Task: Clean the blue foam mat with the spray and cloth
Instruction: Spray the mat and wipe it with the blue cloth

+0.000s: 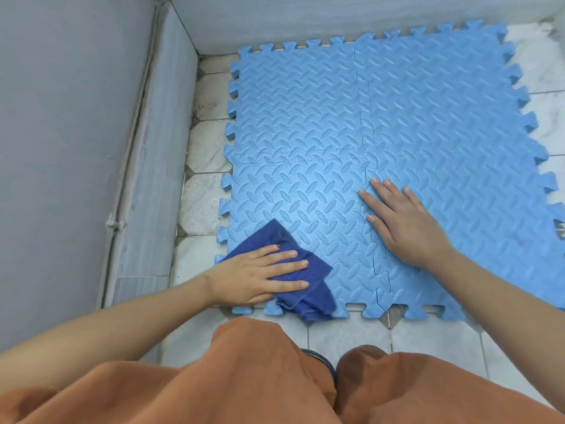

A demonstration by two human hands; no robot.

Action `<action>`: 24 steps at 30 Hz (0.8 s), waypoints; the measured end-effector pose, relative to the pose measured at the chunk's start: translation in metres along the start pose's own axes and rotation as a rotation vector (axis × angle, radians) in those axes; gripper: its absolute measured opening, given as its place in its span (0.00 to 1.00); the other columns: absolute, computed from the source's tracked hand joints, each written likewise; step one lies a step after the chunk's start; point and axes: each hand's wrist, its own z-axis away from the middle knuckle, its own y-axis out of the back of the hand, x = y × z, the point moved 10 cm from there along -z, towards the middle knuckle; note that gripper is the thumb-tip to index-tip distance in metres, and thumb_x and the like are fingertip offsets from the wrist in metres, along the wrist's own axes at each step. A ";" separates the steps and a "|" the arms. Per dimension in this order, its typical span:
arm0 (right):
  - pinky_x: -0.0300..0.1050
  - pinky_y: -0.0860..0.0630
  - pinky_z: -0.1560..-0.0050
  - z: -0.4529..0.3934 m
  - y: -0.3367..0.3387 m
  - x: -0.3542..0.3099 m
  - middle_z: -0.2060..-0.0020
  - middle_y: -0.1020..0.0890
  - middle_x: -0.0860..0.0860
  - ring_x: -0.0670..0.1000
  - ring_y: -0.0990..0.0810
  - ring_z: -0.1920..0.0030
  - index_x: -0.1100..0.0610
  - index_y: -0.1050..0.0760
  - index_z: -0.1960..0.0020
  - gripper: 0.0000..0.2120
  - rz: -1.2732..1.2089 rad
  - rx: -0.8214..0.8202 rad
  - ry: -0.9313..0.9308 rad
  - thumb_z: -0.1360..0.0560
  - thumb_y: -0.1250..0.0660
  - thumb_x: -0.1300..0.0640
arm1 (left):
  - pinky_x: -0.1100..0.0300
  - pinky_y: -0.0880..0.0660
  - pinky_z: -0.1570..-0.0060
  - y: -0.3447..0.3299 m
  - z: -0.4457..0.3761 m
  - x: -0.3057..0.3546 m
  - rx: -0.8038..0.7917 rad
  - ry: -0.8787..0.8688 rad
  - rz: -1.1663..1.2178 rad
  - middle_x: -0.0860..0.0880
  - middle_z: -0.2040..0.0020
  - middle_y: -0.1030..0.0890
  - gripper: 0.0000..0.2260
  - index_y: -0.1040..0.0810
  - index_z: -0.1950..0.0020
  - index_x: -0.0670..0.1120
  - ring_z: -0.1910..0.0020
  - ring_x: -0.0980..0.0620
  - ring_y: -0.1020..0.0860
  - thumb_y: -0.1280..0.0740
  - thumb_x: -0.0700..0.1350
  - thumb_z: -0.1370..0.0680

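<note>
A blue foam mat of interlocking puzzle tiles lies on the white tiled floor. On its near left corner sits a crumpled dark blue cloth. My left hand presses flat on the cloth, fingers straight and pointing right. My right hand lies flat on the mat's near middle, fingers spread and pointing up-left, holding nothing. No spray bottle shows in view.
A grey wall with a pale skirting runs along the left, and another wall closes the far side. White floor tiles border the mat on the left and near sides. My knees in orange cloth fill the bottom.
</note>
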 end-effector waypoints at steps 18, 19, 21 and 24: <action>0.56 0.46 0.24 0.150 0.040 0.196 0.22 0.45 0.59 0.59 0.43 0.23 0.54 0.40 0.22 0.25 -0.349 0.223 -0.847 0.19 0.43 0.53 | 0.48 0.46 0.26 0.034 -0.162 -0.035 0.069 0.102 0.143 0.48 0.22 0.44 0.22 0.44 0.23 0.54 0.23 0.46 0.47 0.51 0.51 0.18; 0.51 0.47 0.24 0.153 0.039 0.194 0.21 0.46 0.58 0.58 0.44 0.22 0.54 0.40 0.22 0.25 -0.395 0.217 -0.846 0.18 0.43 0.56 | 0.48 0.45 0.26 0.040 -0.188 -0.030 0.088 0.113 0.159 0.48 0.22 0.44 0.22 0.44 0.23 0.54 0.23 0.45 0.47 0.50 0.51 0.18; 0.44 0.49 0.25 0.154 0.038 0.194 0.21 0.47 0.55 0.54 0.45 0.22 0.53 0.39 0.22 0.24 -0.492 0.213 -0.866 0.18 0.44 0.58 | 0.46 0.44 0.26 0.050 -0.231 -0.008 0.128 0.099 0.183 0.47 0.22 0.43 0.22 0.42 0.23 0.53 0.23 0.44 0.46 0.50 0.52 0.18; 0.37 0.50 0.28 0.156 0.039 0.200 0.21 0.46 0.51 0.49 0.45 0.22 0.52 0.35 0.24 0.22 -0.618 0.244 -0.892 0.18 0.45 0.59 | 0.46 0.42 0.27 0.052 -0.256 0.063 0.127 -0.136 0.133 0.47 0.23 0.40 0.22 0.39 0.24 0.52 0.24 0.43 0.42 0.50 0.54 0.18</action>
